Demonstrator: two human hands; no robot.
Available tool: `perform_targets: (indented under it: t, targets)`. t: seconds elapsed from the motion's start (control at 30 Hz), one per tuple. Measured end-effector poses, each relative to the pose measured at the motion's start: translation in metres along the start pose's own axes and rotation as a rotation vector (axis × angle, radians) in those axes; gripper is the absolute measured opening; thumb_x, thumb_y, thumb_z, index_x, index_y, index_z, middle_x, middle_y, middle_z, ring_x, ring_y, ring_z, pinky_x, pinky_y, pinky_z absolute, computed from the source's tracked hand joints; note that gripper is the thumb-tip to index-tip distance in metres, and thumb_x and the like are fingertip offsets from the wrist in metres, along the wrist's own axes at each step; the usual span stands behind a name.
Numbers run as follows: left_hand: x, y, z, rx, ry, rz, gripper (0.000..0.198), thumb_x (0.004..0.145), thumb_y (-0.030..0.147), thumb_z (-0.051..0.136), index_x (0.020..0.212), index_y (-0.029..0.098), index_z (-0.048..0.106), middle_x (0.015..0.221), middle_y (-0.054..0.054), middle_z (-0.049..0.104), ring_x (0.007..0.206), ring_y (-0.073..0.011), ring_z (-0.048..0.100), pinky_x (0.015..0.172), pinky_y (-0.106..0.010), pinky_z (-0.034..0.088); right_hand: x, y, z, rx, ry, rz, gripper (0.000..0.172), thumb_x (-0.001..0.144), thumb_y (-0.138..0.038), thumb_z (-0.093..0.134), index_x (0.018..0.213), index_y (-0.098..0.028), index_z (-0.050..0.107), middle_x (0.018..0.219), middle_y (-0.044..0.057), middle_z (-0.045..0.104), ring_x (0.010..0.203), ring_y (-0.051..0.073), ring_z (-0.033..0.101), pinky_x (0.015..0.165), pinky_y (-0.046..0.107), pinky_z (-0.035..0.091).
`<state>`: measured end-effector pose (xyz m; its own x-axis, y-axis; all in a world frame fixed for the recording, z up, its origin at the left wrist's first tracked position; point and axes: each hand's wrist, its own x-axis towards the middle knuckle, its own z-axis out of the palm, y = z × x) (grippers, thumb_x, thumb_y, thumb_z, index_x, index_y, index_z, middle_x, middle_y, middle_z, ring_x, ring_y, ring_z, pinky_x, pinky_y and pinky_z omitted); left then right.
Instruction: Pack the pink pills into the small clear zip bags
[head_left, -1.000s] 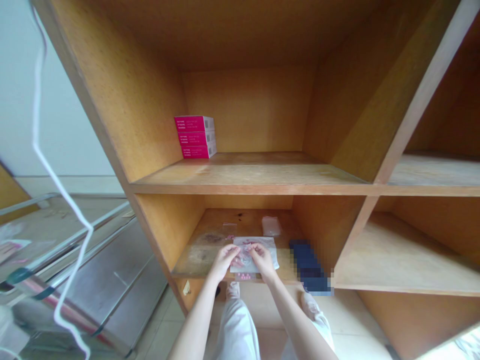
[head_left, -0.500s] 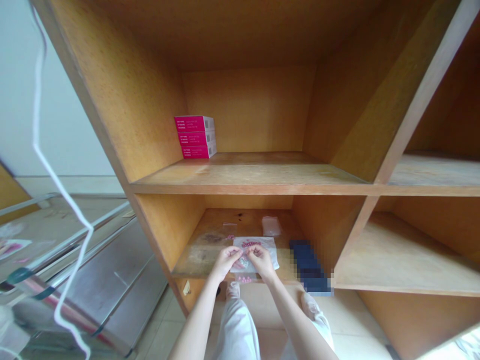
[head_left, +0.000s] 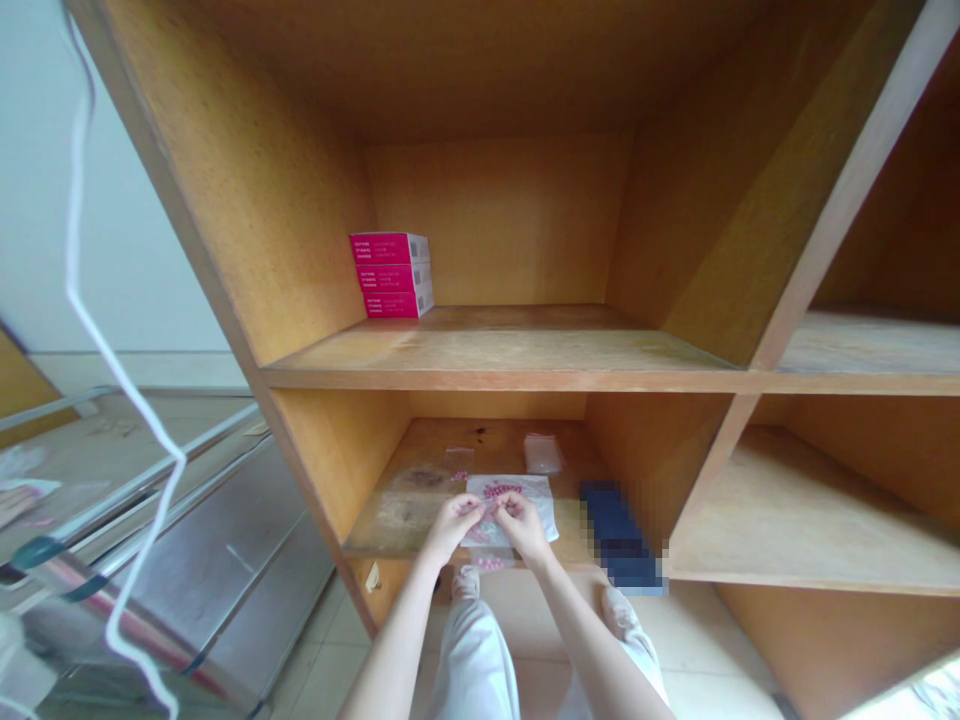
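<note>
The person's left hand (head_left: 450, 528) and right hand (head_left: 523, 526) are both pinching at a clear plastic bag (head_left: 511, 497), fingertips drawn close together over its middle. The bag is lying on the lower wooden shelf (head_left: 397, 510), holding a row of pink tablets (head_left: 502, 491), with more pink tablets (head_left: 490, 563) showing just below the hands. Two small clear bags (head_left: 543, 454) are sitting behind it, while three stacked magenta boxes (head_left: 390, 276) are resting on the shelf above.
</note>
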<state>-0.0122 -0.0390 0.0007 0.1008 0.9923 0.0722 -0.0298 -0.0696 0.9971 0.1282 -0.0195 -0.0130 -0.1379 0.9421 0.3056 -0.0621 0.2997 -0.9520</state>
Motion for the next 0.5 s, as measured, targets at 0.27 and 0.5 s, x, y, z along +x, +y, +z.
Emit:
perform_targets:
  t: [0.27, 0.5]
  targets:
    - [-0.0006, 0.0015, 0.0013, 0.032, 0.002, -0.013, 0.033, 0.065, 0.044, 0.062, 0.075, 0.012, 0.063, 0.065, -0.003, 0.059, 0.056, -0.0113, 0.051, 0.05, -0.02, 0.04, -0.0001, 0.0031, 0.0001, 0.017, -0.053, -0.008, 0.016, 0.069, -0.033, 0.056, 0.069, -0.017, 0.054, 0.065, 0.002, 0.059, 0.062, 0.014, 0.054, 0.057, 0.024, 0.041]
    - [0.0003, 0.0008, 0.0002, 0.074, 0.004, 0.01, 0.031, 0.067, 0.042, 0.062, 0.073, 0.012, 0.063, 0.056, 0.0, 0.052, 0.051, -0.0084, 0.045, 0.047, -0.018, 0.036, -0.0007, 0.0023, -0.0005, 0.006, -0.054, -0.024, 0.015, 0.07, -0.032, 0.055, 0.069, -0.017, 0.056, 0.065, 0.002, 0.06, 0.062, 0.015, 0.054, 0.058, 0.025, 0.042]
